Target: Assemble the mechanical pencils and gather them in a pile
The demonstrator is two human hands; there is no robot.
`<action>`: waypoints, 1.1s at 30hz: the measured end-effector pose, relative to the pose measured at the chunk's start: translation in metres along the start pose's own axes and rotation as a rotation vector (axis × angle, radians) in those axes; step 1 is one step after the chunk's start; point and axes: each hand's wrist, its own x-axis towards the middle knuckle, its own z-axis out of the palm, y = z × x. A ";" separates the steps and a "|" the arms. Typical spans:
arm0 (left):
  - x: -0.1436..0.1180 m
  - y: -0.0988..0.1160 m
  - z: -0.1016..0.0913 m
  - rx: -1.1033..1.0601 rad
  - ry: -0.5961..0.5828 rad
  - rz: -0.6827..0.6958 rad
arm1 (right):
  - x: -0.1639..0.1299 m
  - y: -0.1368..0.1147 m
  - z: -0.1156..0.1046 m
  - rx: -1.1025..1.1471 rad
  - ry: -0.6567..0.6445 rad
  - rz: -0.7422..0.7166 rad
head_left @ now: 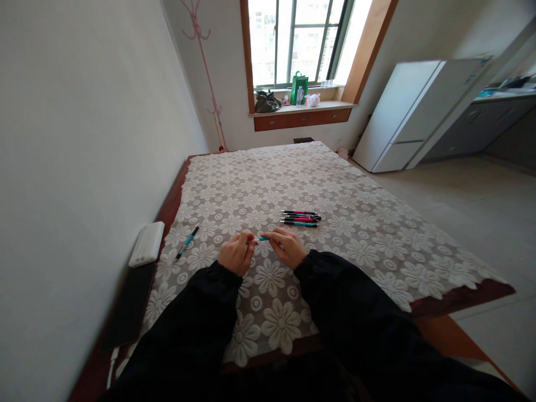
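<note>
**A:** What do you have on the hands?

**B:** Head view. I see both hands low centre, close together above the cloth. Left hand is curled, fingers bunched at one end of a teal pen. Right hand is curled too, fingertips pinching the other end. The pen runs roughly level between them; only a short teal stretch shows in the gap. I can't tell how each finger sits on it, too small.

**A:** Sleeves?

**B:** Black, both arms, coming in from the bottom edge.

**A:** Anything else near?

**B:** A pen row just beyond the right hand, lying flat on the cloth, side by side, red and teal with dark ends. Apart from the hands, not touched. A single pen, teal and black, lies angled well to the left of the left hand, near the cloth's left edge.

**A:** Surface?

**B:** White lace cloth with a flower pattern over a dark red-brown table. A white box sits at the table's left edge against the wall, just left of the single pen.

**A:** Background?

**B:** Window at the far end, a green bag and a dark bag on the sill. A white fridge to the right. A pink stand in the left corner.
</note>
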 end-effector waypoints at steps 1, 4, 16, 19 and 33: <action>0.000 0.001 0.000 0.003 -0.005 -0.001 | 0.000 0.000 0.000 0.000 -0.001 -0.004; 0.000 0.002 -0.001 0.023 -0.016 -0.004 | 0.000 -0.002 -0.001 0.002 0.002 -0.015; 0.000 0.001 0.000 0.057 -0.070 0.039 | -0.001 -0.002 -0.001 -0.051 0.007 -0.018; -0.001 0.001 0.001 0.033 -0.083 0.041 | -0.001 -0.002 0.000 -0.032 0.013 -0.020; 0.000 -0.006 0.009 -0.131 -0.100 0.087 | -0.001 -0.003 -0.001 -0.020 -0.029 -0.055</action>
